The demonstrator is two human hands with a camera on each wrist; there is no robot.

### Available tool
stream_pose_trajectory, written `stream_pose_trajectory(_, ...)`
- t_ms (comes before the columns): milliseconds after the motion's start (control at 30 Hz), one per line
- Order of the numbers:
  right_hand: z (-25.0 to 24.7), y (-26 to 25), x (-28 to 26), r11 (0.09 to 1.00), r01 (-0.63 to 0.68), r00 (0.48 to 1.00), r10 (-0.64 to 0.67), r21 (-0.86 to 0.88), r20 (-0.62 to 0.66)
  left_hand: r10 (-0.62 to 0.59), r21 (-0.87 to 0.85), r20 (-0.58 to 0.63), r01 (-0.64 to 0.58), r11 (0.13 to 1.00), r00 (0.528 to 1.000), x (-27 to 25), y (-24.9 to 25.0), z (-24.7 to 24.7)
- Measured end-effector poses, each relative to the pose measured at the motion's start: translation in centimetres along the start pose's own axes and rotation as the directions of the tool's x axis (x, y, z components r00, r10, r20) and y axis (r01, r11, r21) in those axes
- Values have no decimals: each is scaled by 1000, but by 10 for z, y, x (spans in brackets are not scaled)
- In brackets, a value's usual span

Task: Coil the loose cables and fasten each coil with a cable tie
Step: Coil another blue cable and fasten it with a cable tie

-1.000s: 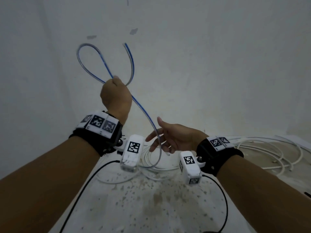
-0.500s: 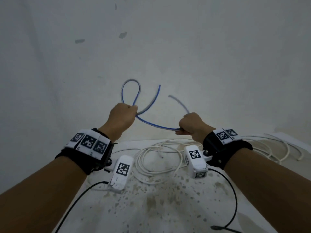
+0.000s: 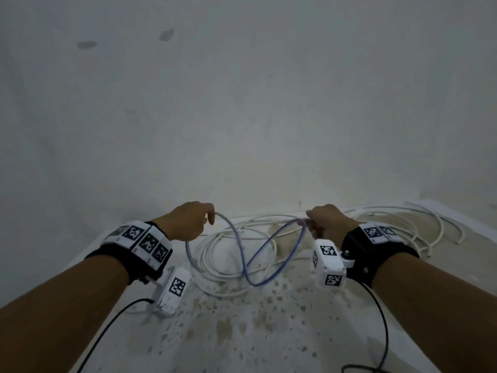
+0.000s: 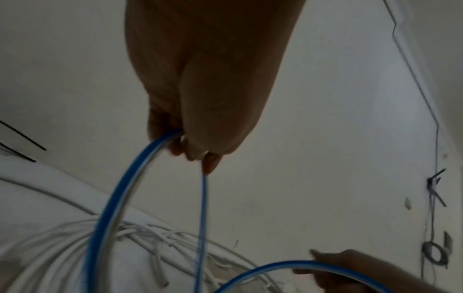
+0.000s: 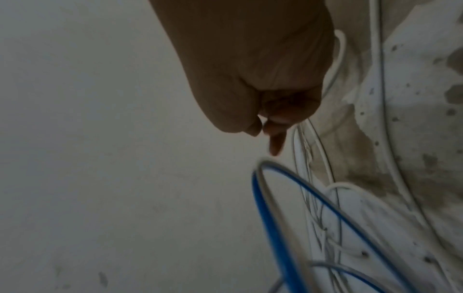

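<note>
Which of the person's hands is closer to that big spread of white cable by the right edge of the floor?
The right hand. It hovers just left of the white cable spread, holding the blue cable. The left hand grips the blue cable's other side, much farther left.

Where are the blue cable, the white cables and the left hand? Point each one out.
blue cable (image 3: pixel 243 261): head view, on the strand hanging between the hands.
white cables (image 3: pixel 209 255): head view, left curve of the loose pile.
left hand (image 3: pixel 185 222): head view, back of the hand.
</note>
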State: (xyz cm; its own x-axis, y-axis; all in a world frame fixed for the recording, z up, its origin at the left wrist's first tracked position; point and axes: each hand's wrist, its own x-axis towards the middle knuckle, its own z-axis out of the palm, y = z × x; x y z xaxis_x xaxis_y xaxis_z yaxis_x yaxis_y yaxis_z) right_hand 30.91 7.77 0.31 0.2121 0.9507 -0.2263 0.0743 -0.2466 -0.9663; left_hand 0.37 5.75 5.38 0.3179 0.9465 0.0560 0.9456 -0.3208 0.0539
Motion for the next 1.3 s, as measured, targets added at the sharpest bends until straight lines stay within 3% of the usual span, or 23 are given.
stream_pose_trajectory(67,-10,2,2,998,7,998,-4,61,-57,63,11,-169,-62,998,984,22,3,3)
stream_pose_trajectory(167,-20,2,-7,999,-1,1000,1,-53,-12,90,56,-332,-75,996,939,53,13,2)
stream_pose_trajectory(267,-18,13,-16,961,-29,991,65,-275,121,35,157,-259,6,988,965,78,25,17)
stream_pose_trajectory(333,-8,26,-19,884,-2,977,101,-468,186,-21,122,-194,45,992,981,82,32,31)
stream_pose_trajectory(467,24,46,-28,759,117,944,116,-640,310,-82,34,-251,93,995,964,67,31,60)
stream_pose_trajectory(533,42,52,-32,663,209,943,58,-719,327,-130,-53,-290,120,991,948,55,21,70)
stream_pose_trajectory(600,56,56,-30,531,258,952,4,-807,307,-138,-132,-250,108,985,958,43,9,76)
stream_pose_trajectory(633,61,55,-30,528,251,954,5,-811,298,-119,-139,-211,91,986,970,37,2,77)
stream_pose_trajectory(733,59,47,-30,692,199,944,53,-694,324,-31,-132,-226,1,991,974,24,-15,74)
stream_pose_trajectory(833,37,27,-37,944,60,968,23,-323,248,-60,-322,-440,-95,942,896,15,-17,51)
stream_pose_trajectory(867,29,21,-37,976,37,981,6,-216,194,-82,-390,-493,-136,911,866,13,-13,39)
stream_pose_trajectory(933,14,11,-36,985,33,995,-18,-166,94,-109,-504,-525,-205,839,844,11,-1,14)
stream_pose_trajectory(1067,-13,-2,-31,974,98,994,-104,-203,-17,-146,-758,-453,-294,583,879,26,17,-25)
stream_pose_trajectory(1100,-19,-5,-31,968,114,992,-124,-223,-35,-129,-743,-443,-283,607,887,32,18,-30)
stream_pose_trajectory(1167,-28,-7,-32,964,119,988,-139,-239,-67,-96,-535,-370,-127,835,924,44,17,-28)
stream_pose_trajectory(1200,-33,-8,-32,969,120,987,-140,-218,-80,-139,-404,-324,-5,915,936,47,19,-22)
stream_pose_trajectory(1233,-36,-10,-33,977,120,986,-138,-175,-98,-214,-332,-308,106,937,927,48,23,-15)
stream_pose_trajectory(1300,-41,-14,-34,990,141,976,-141,-13,-165,-345,-358,-316,226,906,884,44,36,1)
